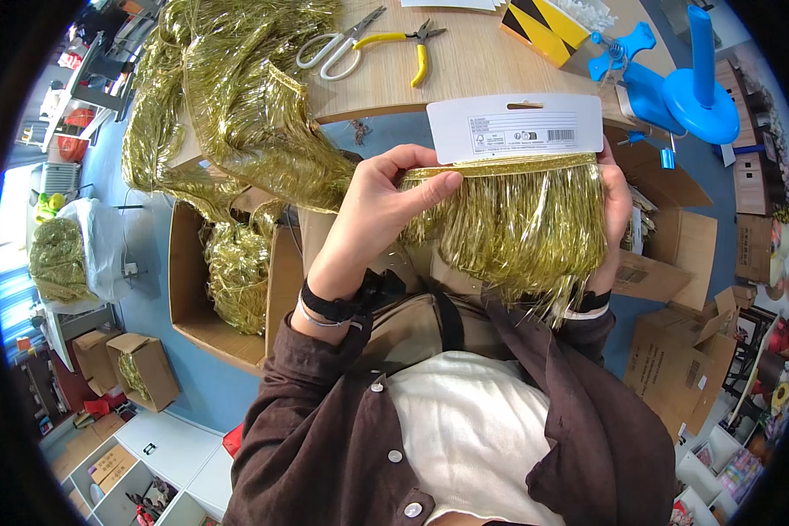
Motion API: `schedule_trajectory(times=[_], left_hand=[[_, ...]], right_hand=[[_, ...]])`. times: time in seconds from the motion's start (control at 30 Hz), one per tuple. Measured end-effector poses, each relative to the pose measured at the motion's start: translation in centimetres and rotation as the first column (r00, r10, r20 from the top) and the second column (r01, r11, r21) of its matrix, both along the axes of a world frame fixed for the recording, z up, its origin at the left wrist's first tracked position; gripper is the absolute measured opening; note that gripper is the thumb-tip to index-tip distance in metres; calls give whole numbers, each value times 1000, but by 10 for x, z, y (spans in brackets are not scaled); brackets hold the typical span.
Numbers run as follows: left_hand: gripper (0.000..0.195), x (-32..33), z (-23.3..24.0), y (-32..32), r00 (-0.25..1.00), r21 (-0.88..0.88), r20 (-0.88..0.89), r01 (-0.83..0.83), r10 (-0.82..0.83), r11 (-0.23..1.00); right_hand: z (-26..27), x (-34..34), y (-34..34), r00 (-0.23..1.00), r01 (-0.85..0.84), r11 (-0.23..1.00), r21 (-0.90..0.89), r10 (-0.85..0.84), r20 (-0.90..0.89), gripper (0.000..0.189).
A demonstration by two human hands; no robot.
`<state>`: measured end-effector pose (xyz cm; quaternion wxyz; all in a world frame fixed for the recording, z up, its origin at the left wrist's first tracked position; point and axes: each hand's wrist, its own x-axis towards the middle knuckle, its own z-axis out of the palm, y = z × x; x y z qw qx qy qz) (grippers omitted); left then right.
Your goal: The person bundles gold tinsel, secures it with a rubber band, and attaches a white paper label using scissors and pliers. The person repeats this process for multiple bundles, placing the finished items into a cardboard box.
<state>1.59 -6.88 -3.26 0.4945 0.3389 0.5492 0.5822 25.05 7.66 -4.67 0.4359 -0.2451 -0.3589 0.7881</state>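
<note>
Gold tinsel fringe (526, 223) hangs down in front of me from its woven band, which lies along the lower edge of a white header card (516, 128). The card bears writing and has a slot near its top. My left hand (394, 191) pinches the band at its left end, with the thumb across the front. On the other side my right hand (615, 204) grips the right end, its fingers partly hidden behind card and fringe. From the left, a long heap of the same tinsel (250, 112) runs off the table towards my left hand.
Scissors (342, 46) and yellow-handled pliers (417, 49) lie on the wooden table (473, 66). A blue clamped stand (697, 98) and a yellow-black box (546, 29) occupy its right side. A cardboard box (191, 302) with tinsel stands below left; open cartons (670, 263) stand at right.
</note>
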Motion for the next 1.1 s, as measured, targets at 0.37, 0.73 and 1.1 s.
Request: schedule_trajectory(times=[0.37, 0.73, 1.1], left_hand=[[25, 16, 0, 5, 979, -44, 44, -195, 197, 980], [19, 21, 15, -1, 978, 22, -102, -180, 182, 983], [17, 32, 31, -3, 787, 134, -578, -169, 216, 976]], right_hand=[[16, -32, -24, 792, -124, 552, 825, -446, 417, 19], [22, -68, -47, 751, -256, 345, 903, -517, 410, 28], [29, -62, -46, 783, -200, 399, 895, -484, 391, 28]])
